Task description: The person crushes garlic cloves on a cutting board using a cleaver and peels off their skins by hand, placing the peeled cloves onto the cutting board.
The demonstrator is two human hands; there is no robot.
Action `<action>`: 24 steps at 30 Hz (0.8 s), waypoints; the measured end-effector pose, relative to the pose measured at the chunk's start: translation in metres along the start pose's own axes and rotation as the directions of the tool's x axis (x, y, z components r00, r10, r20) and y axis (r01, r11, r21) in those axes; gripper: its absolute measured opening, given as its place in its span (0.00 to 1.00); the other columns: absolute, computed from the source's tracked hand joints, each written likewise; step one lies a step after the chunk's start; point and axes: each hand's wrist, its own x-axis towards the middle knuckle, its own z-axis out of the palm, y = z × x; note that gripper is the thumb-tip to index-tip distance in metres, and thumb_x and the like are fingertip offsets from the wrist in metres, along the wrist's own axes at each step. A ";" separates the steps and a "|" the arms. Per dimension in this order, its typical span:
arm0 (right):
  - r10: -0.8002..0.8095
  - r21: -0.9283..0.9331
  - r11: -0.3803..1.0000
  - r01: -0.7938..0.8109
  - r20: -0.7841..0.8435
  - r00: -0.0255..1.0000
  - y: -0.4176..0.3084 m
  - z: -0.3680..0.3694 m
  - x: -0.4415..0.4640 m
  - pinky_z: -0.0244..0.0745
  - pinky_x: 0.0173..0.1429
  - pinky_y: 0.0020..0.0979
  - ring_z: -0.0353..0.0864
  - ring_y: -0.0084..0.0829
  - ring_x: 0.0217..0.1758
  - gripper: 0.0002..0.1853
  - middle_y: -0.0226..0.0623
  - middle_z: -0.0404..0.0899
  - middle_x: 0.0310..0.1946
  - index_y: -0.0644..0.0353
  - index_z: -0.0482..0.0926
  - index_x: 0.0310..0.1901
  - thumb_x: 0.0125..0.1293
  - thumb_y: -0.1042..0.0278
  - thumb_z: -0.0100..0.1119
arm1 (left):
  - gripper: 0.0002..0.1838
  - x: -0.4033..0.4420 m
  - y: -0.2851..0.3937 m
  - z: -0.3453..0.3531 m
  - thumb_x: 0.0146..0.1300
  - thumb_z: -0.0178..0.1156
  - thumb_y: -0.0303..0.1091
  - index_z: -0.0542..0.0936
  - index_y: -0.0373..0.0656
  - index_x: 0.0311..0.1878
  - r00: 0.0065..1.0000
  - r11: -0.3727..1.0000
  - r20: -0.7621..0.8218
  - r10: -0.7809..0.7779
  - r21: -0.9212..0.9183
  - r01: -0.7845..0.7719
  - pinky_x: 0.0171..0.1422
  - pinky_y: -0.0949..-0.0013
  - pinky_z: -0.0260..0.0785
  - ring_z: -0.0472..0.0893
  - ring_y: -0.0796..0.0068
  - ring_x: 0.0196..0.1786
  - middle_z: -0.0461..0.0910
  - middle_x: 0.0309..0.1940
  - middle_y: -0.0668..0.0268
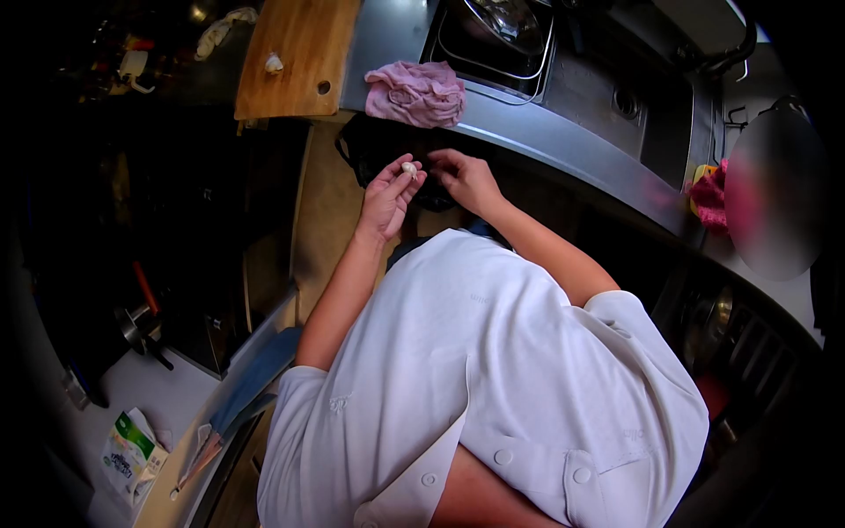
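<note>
While L hand (387, 195) pinches garlic (409, 169), R hand (471, 182) half-curled nearby, hold unclear | open gap before ctr edge (563, 139)

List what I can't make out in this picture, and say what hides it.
All in the head view:
Right hand: whether it holds anything; its curled fingers and shadow hide that.
Garlic in the left hand: its underside, covered by the hand.
Black bag: its contents, lost in darkness.
Chopping board: its far end, cut off by the top edge.
Packet: its print, too small and blurred.
</note>
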 end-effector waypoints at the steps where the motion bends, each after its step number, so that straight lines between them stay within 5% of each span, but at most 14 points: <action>1: -0.087 -0.052 0.995 0.087 -0.003 0.996 0.009 0.004 0.001 0.84 0.47 0.40 0.90 0.48 0.42 0.14 0.48 0.89 0.40 0.59 0.87 0.51 0.64 0.74 0.67 | 0.20 0.004 -0.002 -0.005 0.77 0.59 0.23 0.75 0.38 0.70 1.000 1.000 -0.002 0.002 -0.012 -0.002 0.66 0.66 0.81 0.86 0.64 0.57 0.82 0.60 0.56; 3: -0.227 -0.321 0.915 0.244 0.090 0.970 0.031 0.010 0.004 0.84 0.54 0.50 0.87 0.55 0.49 0.18 0.51 0.88 0.46 0.58 0.87 0.52 0.60 0.72 0.62 | 0.21 0.010 -0.005 -0.012 0.78 0.57 0.24 0.74 0.39 0.71 1.000 1.000 -0.014 -0.008 -0.008 0.008 0.64 0.64 0.82 0.86 0.64 0.56 0.83 0.60 0.56; 4: -0.132 -0.389 0.906 0.168 0.119 0.984 0.032 0.011 0.003 0.83 0.57 0.48 0.86 0.55 0.52 0.18 0.52 0.87 0.49 0.58 0.87 0.55 0.62 0.73 0.63 | 0.21 0.012 -0.006 -0.013 0.78 0.58 0.26 0.73 0.41 0.72 0.998 1.000 -0.053 -0.014 0.025 0.016 0.61 0.64 0.83 0.86 0.66 0.54 0.83 0.58 0.57; 6: 0.021 -0.526 0.848 0.066 0.157 0.987 0.013 0.005 0.004 0.84 0.48 0.50 0.88 0.54 0.44 0.20 0.50 0.88 0.46 0.55 0.84 0.60 0.66 0.69 0.63 | 0.21 0.018 -0.010 -0.019 0.75 0.64 0.28 0.74 0.41 0.68 0.995 0.978 -0.087 0.053 0.204 -0.034 0.54 0.69 0.82 0.86 0.71 0.47 0.84 0.51 0.62; 8: -0.207 -0.461 0.860 0.220 0.079 0.975 0.027 0.005 0.007 0.83 0.41 0.50 0.86 0.54 0.38 0.18 0.48 0.86 0.42 0.55 0.84 0.58 0.66 0.71 0.63 | 0.18 0.018 -0.005 -0.011 0.72 0.67 0.27 0.75 0.40 0.61 0.983 0.913 -0.097 0.158 0.393 -0.108 0.48 0.73 0.79 0.84 0.76 0.43 0.83 0.45 0.65; 13: -0.190 -0.506 0.814 0.285 0.232 0.954 0.025 -0.010 0.014 0.84 0.45 0.48 0.86 0.53 0.42 0.19 0.46 0.83 0.43 0.56 0.85 0.53 0.59 0.77 0.62 | 0.12 0.019 0.022 0.005 0.71 0.69 0.28 0.81 0.40 0.54 0.902 0.740 -0.122 0.415 0.621 -0.257 0.41 0.75 0.74 0.79 0.82 0.37 0.81 0.38 0.71; 15: -0.364 -0.290 0.866 0.407 0.194 0.911 0.003 -0.025 0.019 0.84 0.52 0.44 0.86 0.53 0.46 0.22 0.48 0.85 0.48 0.58 0.85 0.55 0.57 0.80 0.61 | 0.12 0.026 0.038 -0.002 0.72 0.68 0.29 0.82 0.40 0.55 0.866 0.694 -0.153 0.477 0.670 -0.263 0.42 0.76 0.74 0.80 0.83 0.37 0.83 0.38 0.71; 18: -0.370 -0.196 0.917 0.348 -0.087 0.925 -0.069 -0.074 0.046 0.82 0.47 0.43 0.87 0.50 0.43 0.18 0.46 0.85 0.43 0.58 0.85 0.53 0.60 0.79 0.65 | 0.13 0.038 0.073 -0.007 0.73 0.68 0.30 0.83 0.36 0.56 0.835 0.585 -0.116 0.538 0.764 -0.271 0.49 0.75 0.76 0.83 0.81 0.42 0.85 0.41 0.68; 20: -0.394 -0.129 0.917 0.376 -0.429 0.813 -0.104 -0.118 0.098 0.77 0.39 0.29 0.84 0.27 0.35 0.10 0.37 0.85 0.36 0.60 0.86 0.52 0.70 0.75 0.65 | 0.13 0.052 0.093 -0.011 0.74 0.68 0.31 0.82 0.34 0.56 0.816 0.541 -0.090 0.571 0.789 -0.291 0.52 0.74 0.77 0.84 0.79 0.42 0.86 0.41 0.67; 21: -0.164 0.116 0.962 0.247 -0.480 0.862 -0.119 -0.146 0.124 0.76 0.38 0.25 0.81 0.19 0.34 0.08 0.31 0.85 0.36 0.61 0.85 0.52 0.77 0.71 0.62 | 0.13 0.058 0.105 -0.012 0.74 0.67 0.32 0.82 0.34 0.55 0.811 0.523 -0.093 0.578 0.805 -0.281 0.52 0.74 0.78 0.85 0.79 0.43 0.86 0.41 0.66; 23: -0.133 0.264 0.898 0.352 -0.599 0.790 -0.160 -0.200 0.181 0.76 0.36 0.23 0.81 0.19 0.33 0.09 0.30 0.83 0.36 0.61 0.83 0.51 0.80 0.67 0.57 | 0.13 0.066 0.126 -0.017 0.74 0.67 0.33 0.83 0.34 0.54 0.786 0.413 0.004 0.618 0.850 -0.328 0.49 0.71 0.79 0.86 0.77 0.41 0.88 0.42 0.63; 24: -0.314 0.079 0.885 0.458 -0.624 0.716 -0.167 -0.228 0.215 0.78 0.36 0.24 0.82 0.19 0.34 0.10 0.31 0.84 0.37 0.61 0.83 0.53 0.79 0.67 0.57 | 0.12 0.067 0.140 -0.012 0.74 0.67 0.33 0.83 0.35 0.53 0.790 0.359 0.036 0.612 0.877 -0.318 0.48 0.70 0.79 0.87 0.76 0.41 0.88 0.42 0.62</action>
